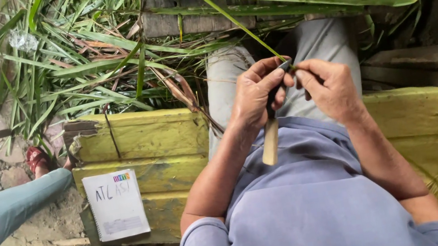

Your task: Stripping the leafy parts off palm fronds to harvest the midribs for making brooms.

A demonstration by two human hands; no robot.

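Over the yellow bench (137, 137): left hand (255, 95) grips a wooden-handled knife (271, 138); right hand (333, 88) pinches a green leaf strip (224, 14) at the blade.

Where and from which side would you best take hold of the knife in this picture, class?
Grip the knife by its pale wooden handle, coming from below at its free lower end. The blade end points up between the left hand and right hand, against the green leaf strip.

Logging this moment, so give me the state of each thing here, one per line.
Left hand: closed on the knife.
Knife: held, pale handle pointing down.
Right hand: pinching the leaf.
Leaf: long, green, held taut.
Notebook: closed, on the bench.
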